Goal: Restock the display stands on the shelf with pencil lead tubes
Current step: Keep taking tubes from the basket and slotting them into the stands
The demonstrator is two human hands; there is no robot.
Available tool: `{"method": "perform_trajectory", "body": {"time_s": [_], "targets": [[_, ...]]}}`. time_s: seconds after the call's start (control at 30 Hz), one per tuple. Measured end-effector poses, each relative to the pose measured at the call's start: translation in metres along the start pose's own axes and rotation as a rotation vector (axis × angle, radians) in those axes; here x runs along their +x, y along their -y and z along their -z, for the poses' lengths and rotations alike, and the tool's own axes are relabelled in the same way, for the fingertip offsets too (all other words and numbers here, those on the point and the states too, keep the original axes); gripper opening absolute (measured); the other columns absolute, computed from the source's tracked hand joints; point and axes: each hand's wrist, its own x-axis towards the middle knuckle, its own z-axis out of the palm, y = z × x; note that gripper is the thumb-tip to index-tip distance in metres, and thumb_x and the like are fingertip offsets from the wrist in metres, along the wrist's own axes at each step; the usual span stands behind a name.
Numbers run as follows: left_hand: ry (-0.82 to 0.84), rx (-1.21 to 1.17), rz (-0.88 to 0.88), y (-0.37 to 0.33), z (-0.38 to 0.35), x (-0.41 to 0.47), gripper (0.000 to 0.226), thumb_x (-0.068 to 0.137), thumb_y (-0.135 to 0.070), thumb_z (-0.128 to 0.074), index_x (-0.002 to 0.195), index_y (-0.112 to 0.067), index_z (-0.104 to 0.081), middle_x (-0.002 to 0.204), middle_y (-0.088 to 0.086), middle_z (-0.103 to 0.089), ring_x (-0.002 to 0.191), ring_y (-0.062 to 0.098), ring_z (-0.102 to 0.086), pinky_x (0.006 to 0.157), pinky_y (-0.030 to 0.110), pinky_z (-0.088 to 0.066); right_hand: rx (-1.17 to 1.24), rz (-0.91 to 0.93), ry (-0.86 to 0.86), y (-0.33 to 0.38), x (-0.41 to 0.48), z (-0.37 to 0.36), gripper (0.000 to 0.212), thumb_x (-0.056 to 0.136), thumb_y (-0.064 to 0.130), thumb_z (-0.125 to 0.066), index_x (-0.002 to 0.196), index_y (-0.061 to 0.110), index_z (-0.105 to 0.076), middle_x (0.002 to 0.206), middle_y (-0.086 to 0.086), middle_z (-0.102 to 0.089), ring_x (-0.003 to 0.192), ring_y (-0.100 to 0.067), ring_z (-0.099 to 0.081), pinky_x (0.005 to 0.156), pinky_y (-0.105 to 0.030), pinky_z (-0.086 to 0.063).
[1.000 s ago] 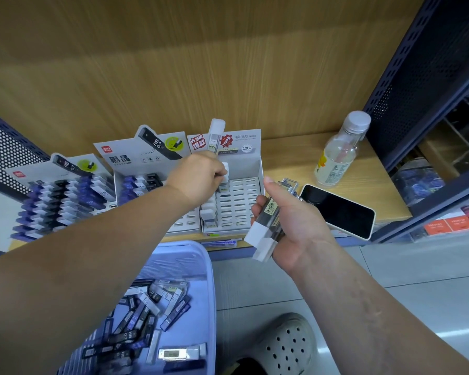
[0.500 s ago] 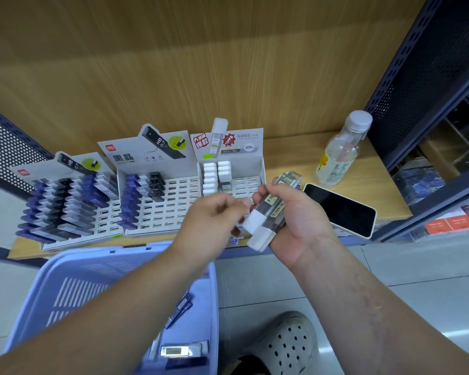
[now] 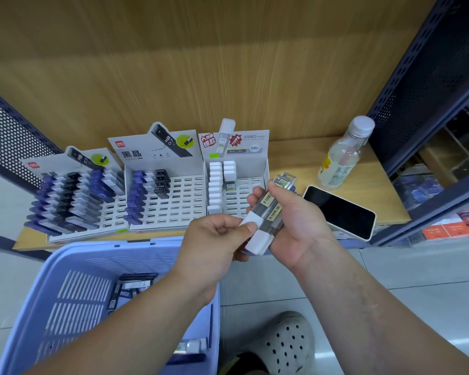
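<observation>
Handling: held bundle of pencil lead tubes (image 3: pixel 269 212) in curled right hand (image 3: pixel 298 226) near display stand (image 3: pixel 266 169), pinched one white cap (image 3: pixel 252 220) with left hand's (image 3: pixel 214 239) fingers (image 3: pixel 248 228); seemingly light, stiff, slick, best taken at the cap.

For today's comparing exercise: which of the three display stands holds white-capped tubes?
The right-hand stand, beside the phone. The left stand and middle stand hold purple and black tubes.

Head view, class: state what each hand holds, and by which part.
The right hand grips a bundle of lead tubes round their clear bodies; the left hand pinches the white cap of one tube.
</observation>
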Motion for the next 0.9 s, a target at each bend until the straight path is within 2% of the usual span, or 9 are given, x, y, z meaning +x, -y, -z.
{"method": "perform_trajectory", "body": {"time_s": [0.17, 0.23, 0.37, 0.43, 0.53, 0.6, 0.73, 0.8, 0.9], "targets": [[-0.062, -0.009, -0.071, 0.002, 0.003, 0.003, 0.006, 0.087, -0.001, -0.071, 0.092, -0.002, -0.074, 0.078, 0.019, -0.074, 0.064, 0.027, -0.066, 0.069, 0.045, -0.056, 0.004, -0.013, -0.005, 0.000, -0.001, 0.003, 0.021, 0.100, 0.021, -0.062, 0.117, 0.009, -0.063, 0.084, -0.006, -0.074, 0.067, -0.017, -0.072, 0.071, -0.043, -0.061], [-0.089, -0.015, -0.086, 0.000, 0.006, 0.006, 0.009, 0.088, 0.001, -0.070, 0.095, -0.004, -0.072, 0.076, 0.019, -0.072, 0.064, 0.026, -0.065, 0.065, 0.040, -0.056, -0.027, -0.009, -0.016, 0.000, -0.001, 0.004, 0.022, 0.099, 0.021, -0.064, 0.116, 0.007, -0.065, 0.088, -0.007, -0.076, 0.068, -0.020, -0.073, 0.064, -0.039, -0.063], [-0.118, -0.005, -0.194, -0.008, 0.011, 0.009, 0.020, 0.090, 0.003, -0.066, 0.104, -0.011, -0.068, 0.069, 0.016, -0.052, 0.058, 0.021, -0.059, 0.057, 0.028, -0.053, -0.093, 0.013, -0.085, 0.000, -0.001, 0.006, 0.019, 0.094, 0.024, -0.071, 0.107, 0.009, -0.071, 0.083, -0.008, -0.076, 0.066, -0.021, -0.070, 0.067, -0.036, -0.058], [-0.068, 0.069, -0.279, -0.013, 0.013, 0.008, 0.020, 0.088, 0.002, -0.069, 0.101, -0.014, -0.072, 0.072, 0.019, -0.050, 0.060, 0.020, -0.060, 0.061, 0.029, -0.054, -0.084, 0.001, -0.102, 0.002, -0.002, 0.006, 0.018, 0.094, 0.024, -0.072, 0.105, 0.010, -0.072, 0.082, -0.008, -0.075, 0.062, -0.019, -0.068, 0.063, -0.034, -0.056], [0.012, 0.194, -0.364, -0.018, 0.017, 0.006, 0.032, 0.078, 0.005, -0.078, 0.099, -0.019, -0.075, 0.069, 0.001, -0.060, 0.063, 0.018, -0.060, 0.067, 0.029, -0.055, -0.068, -0.017, -0.101, 0.004, -0.003, 0.006, 0.018, 0.094, 0.026, -0.072, 0.102, 0.011, -0.072, 0.077, -0.007, -0.073, 0.059, -0.017, -0.065, 0.060, -0.032, -0.055], [0.023, 0.274, -0.425, -0.021, 0.020, 0.007, 0.034, 0.077, 0.004, -0.079, 0.100, -0.020, -0.075, 0.068, -0.008, -0.062, 0.062, 0.015, -0.059, 0.065, 0.027, -0.055, -0.049, -0.019, -0.104, 0.006, -0.004, 0.005, 0.016, 0.092, 0.026, -0.074, 0.098, 0.012, -0.070, 0.074, -0.006, -0.069, 0.057, -0.016, -0.062, 0.060, -0.031, -0.055], [0.009, 0.395, -0.616, -0.039, 0.028, 0.009, 0.018, 0.077, -0.020, -0.079, 0.094, -0.023, -0.077, 0.073, -0.003, -0.068, 0.062, 0.023, -0.060, 0.062, 0.029, -0.054, 0.010, -0.044, -0.084, 0.005, -0.006, 0.003, 0.016, 0.093, 0.029, -0.073, 0.096, 0.014, -0.067, 0.069, -0.004, -0.061, 0.057, -0.017, -0.057, 0.065, -0.033, -0.052], [-0.027, 0.407, -0.606, -0.052, 0.032, 0.018, 0.005, 0.081, -0.020, -0.077, 0.086, -0.022, -0.077, 0.069, -0.007, -0.069, 0.058, 0.018, -0.058, 0.058, 0.025, -0.051, 0.060, -0.073, -0.083, 0.006, -0.006, 0.003, 0.016, 0.094, 0.029, -0.071, 0.089, 0.015, -0.065, 0.069, -0.002, -0.059, 0.057, -0.016, -0.056, 0.065, -0.032, -0.051], [-0.097, 0.520, -0.566, -0.067, 0.038, 0.043, 0.011, 0.090, -0.020, -0.071, 0.080, -0.018, -0.074, 0.060, -0.002, -0.061, 0.053, 0.016, -0.052, 0.053, 0.027, -0.044, 0.053, -0.085, -0.099, 0.007, -0.005, 0.004, 0.015, 0.096, 0.029, -0.069, 0.091, 0.015, -0.065, 0.070, -0.002, -0.060, 0.059, -0.016, -0.056, 0.065, -0.031, -0.051]]}}
